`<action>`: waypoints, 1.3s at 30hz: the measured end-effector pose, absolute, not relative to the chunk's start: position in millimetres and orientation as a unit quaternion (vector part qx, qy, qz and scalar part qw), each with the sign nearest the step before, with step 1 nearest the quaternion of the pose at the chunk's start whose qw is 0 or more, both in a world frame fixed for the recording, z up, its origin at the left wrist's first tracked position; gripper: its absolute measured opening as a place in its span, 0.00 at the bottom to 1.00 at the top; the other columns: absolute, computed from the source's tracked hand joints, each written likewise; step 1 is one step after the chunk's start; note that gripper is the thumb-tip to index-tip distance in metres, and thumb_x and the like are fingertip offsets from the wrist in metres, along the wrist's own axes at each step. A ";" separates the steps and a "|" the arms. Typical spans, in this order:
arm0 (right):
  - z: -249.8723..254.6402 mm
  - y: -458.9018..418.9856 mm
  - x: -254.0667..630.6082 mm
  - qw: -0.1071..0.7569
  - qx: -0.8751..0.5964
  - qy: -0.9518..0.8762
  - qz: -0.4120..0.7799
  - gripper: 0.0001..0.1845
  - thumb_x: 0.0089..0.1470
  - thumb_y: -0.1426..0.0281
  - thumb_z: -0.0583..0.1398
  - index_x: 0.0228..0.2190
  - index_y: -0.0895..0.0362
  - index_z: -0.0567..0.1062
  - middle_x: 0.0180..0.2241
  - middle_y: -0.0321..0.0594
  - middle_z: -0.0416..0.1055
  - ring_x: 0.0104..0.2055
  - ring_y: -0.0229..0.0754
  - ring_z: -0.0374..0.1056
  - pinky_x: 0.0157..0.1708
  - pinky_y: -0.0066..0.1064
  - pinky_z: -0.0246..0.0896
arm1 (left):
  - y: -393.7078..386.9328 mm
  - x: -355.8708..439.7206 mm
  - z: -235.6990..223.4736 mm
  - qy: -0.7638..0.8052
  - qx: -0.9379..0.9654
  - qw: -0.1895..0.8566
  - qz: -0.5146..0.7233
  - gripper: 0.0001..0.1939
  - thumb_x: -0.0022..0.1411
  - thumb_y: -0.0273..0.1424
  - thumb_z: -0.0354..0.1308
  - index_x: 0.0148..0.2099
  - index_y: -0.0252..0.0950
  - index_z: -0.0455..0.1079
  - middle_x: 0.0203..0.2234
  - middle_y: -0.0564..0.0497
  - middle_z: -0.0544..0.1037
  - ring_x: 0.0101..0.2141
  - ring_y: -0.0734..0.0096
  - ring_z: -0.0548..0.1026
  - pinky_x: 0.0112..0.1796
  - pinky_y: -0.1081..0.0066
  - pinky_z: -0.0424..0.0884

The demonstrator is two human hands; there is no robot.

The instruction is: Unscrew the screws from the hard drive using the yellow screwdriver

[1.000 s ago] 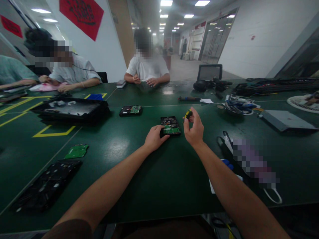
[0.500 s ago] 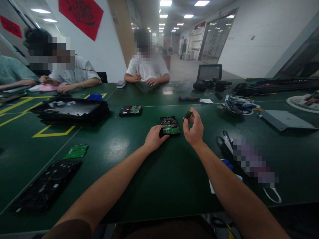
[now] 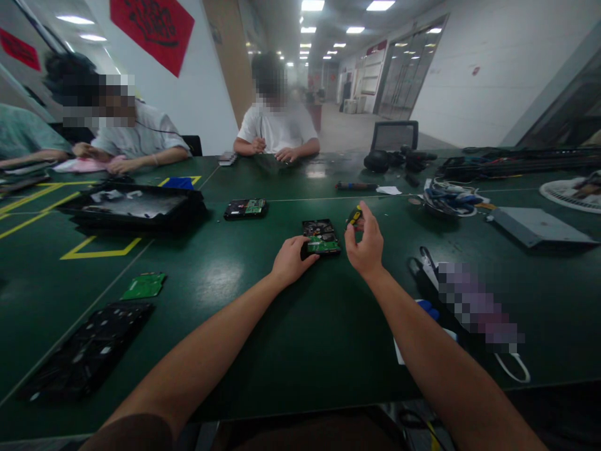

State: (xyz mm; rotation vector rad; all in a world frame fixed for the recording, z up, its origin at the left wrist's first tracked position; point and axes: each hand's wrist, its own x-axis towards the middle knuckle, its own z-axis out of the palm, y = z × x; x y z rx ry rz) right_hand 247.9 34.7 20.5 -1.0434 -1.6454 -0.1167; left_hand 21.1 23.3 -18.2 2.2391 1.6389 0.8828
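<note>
A hard drive (image 3: 321,229) with a green circuit board on its near part lies on the green table. My left hand (image 3: 292,262) grips its left edge, thumb at the near side and fingers along the board. To the right of the drive, my right hand (image 3: 365,243) is raised with its fingers closed around a short black-and-yellow screwdriver (image 3: 354,217). The screwdriver is apart from the drive, and its tip cannot be made out. Another hard drive (image 3: 245,208) rests farther back on the left. A loose green circuit board (image 3: 144,285) lies at the left.
Black drive casings (image 3: 89,351) lie front left, below a stack of black trays (image 3: 134,210). On the right are a cable bundle (image 3: 448,199), a silver metal box (image 3: 539,227) and a blurred-out pouch (image 3: 479,304). Across the table sits a person in white (image 3: 277,128).
The screwdriver has turned in my right fingers, so more of its yellow shows. My left hand and the hard drive stay where they were.
</note>
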 end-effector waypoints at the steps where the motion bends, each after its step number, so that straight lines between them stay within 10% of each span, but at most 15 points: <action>1: 20.5 34.7 247.8 0.562 -0.442 -0.698 -0.048 0.34 0.66 0.67 0.54 0.70 0.51 0.53 0.58 0.51 0.67 0.48 0.50 0.72 0.49 0.50 0.75 | 23.2 21.1 -18.1 0.559 0.764 0.114 0.302 0.27 0.62 0.43 0.66 0.59 0.38 0.70 0.57 0.42 0.75 0.59 0.53 0.70 0.58 0.56 0.68; 39: 21.9 34.1 247.9 0.552 -0.439 -0.707 -0.053 0.35 0.65 0.67 0.56 0.70 0.49 0.53 0.61 0.51 0.66 0.48 0.50 0.73 0.48 0.50 0.77 | 22.8 21.1 -17.1 0.557 0.765 0.115 0.304 0.27 0.62 0.42 0.66 0.59 0.38 0.70 0.57 0.41 0.75 0.59 0.52 0.70 0.58 0.55 0.69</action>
